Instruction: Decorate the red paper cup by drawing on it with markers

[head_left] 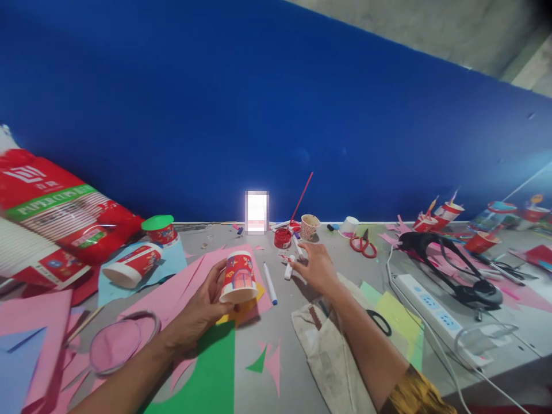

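My left hand (211, 296) is wrapped round a red patterned paper cup (240, 276), which is upside down with its white rim lowest and tilted slightly. My right hand (317, 265) reaches over the table with thumb and fingers closing on a slim white marker (298, 248). Beneath its thumb lies a small white object (288, 270). Between the hands, a white marker with a blue end (270, 284) rests on the table. Just beyond my right hand stand a small red pot (283, 238) with a thin red stick and a patterned paper cup (309, 227).
Pink paper (185, 282) and green paper (211, 368) lie at the left, near a bag of paper cups (64, 201). Red scissors (363, 245), a cloth (321, 351), a power strip (429, 305) and a black strap (457, 270) are at the right.
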A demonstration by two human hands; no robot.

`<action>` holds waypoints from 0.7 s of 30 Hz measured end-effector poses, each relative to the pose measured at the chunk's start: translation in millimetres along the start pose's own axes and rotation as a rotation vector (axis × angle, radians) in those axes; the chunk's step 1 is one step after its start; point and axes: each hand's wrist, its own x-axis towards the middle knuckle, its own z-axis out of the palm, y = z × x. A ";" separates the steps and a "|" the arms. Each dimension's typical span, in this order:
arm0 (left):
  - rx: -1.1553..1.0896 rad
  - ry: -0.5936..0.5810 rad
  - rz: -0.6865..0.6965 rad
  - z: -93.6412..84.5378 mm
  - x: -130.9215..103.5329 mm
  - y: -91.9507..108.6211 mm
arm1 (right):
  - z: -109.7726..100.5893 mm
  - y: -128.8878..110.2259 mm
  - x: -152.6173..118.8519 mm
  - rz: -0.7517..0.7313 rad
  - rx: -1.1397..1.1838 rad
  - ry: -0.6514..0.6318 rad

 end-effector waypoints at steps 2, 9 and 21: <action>-0.001 -0.044 -0.017 3.2 -2.1 1.6 | 1.5 -10.0 -6.4 -0.131 0.114 -0.035; 0.030 -0.151 0.012 13.0 -8.9 4.2 | 30.0 -37.2 -36.7 -0.427 0.522 -0.361; 0.243 -0.301 0.222 2.0 -0.2 -6.2 | 22.0 -40.0 -36.2 -0.503 0.376 -0.222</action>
